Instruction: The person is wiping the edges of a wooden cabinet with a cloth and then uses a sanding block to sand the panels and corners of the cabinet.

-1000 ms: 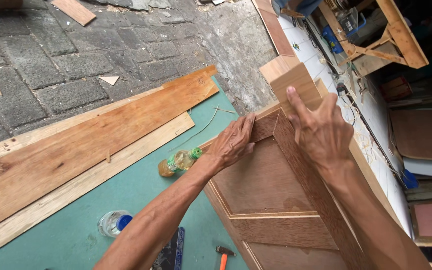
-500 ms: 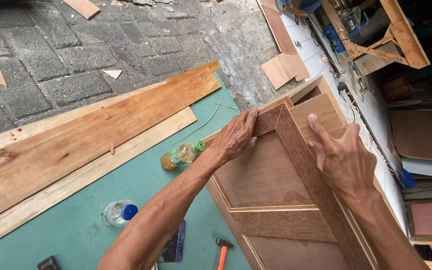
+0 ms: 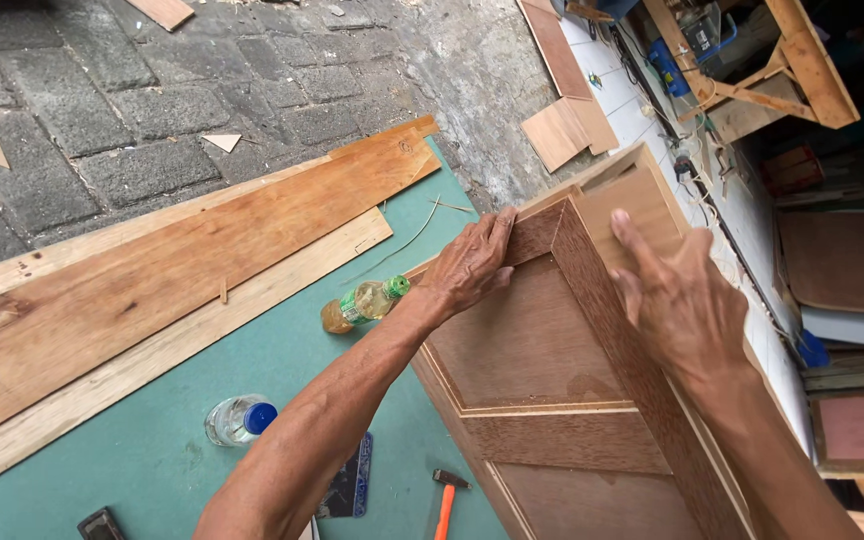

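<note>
A brown wooden panelled door point(image 3: 542, 400) lies on the green work surface point(image 3: 202, 420). My left hand point(image 3: 472, 262) presses flat on the mitred top rail near the door's corner, fingers together. My right hand point(image 3: 674, 296) hovers with fingers spread over the door's right stile and edge, just below the corner, holding nothing. A lighter wooden frame piece point(image 3: 632, 195) sits behind the corner.
Long wooden planks point(image 3: 182, 270) lie along the left of the green surface. A bottle with a green cap point(image 3: 362, 303) lies beside the door; a blue-capped bottle point(image 3: 240, 420) and an orange-handled hammer point(image 3: 444, 500) are nearer me. Stone paving point(image 3: 152, 90) and board offcuts point(image 3: 567, 130) lie beyond.
My right hand has drawn back down the stile from the far corner toward me. My left hand has stayed on the top rail.
</note>
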